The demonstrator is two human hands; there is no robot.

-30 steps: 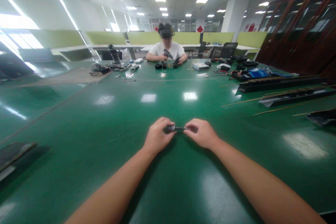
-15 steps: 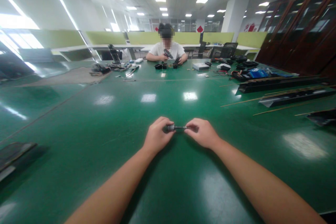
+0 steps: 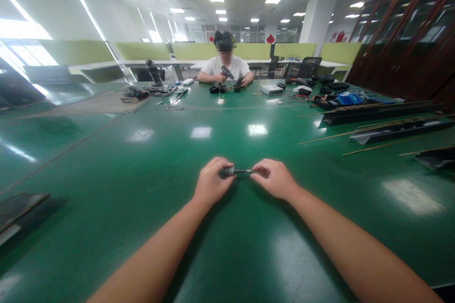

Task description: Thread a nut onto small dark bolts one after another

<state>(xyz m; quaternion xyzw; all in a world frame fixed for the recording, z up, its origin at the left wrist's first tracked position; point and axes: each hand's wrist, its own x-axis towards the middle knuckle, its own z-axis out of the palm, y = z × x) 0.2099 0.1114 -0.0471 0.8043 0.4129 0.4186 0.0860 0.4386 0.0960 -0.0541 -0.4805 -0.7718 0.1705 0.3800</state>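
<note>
Left hand [image 3: 211, 182] and right hand [image 3: 275, 180] are held facing each other over the green bench [image 3: 142, 227], each drawn into a narrow pinch on one slim tool [image 3: 231, 171]. By the bench's far edge a person [image 3: 227, 65] is seated, a drill-shaped tool [image 3: 228, 73] being held there. Long dark channels [image 3: 355, 116] are laid toward the bench's right side, with thin rods [image 3: 327, 138] alongside, and a white box [image 3: 271, 89] is set near the far edge, well apart from the two hands. The slim tool is placed directly between them, its long axis running left to right, nearly level and roughly parallel to the far edge. Neither hand can be called nearer, since contact is made by both: the thicker dark end is gripped by the left hand, while the thin shaft [image 3: 243, 171] is reached across to the right fingertips. The rear of the thick end is covered by the left palm and fingers, and the far end of the shaft is lost in the right pinch, so its tip cannot be made out. The view is soft at this spot, and what appears to be a screwdriver may be some similar tool. Whether it is touching the bench or held just above cannot be told. Most of the bench's near edge is cut off by the frame.
</note>
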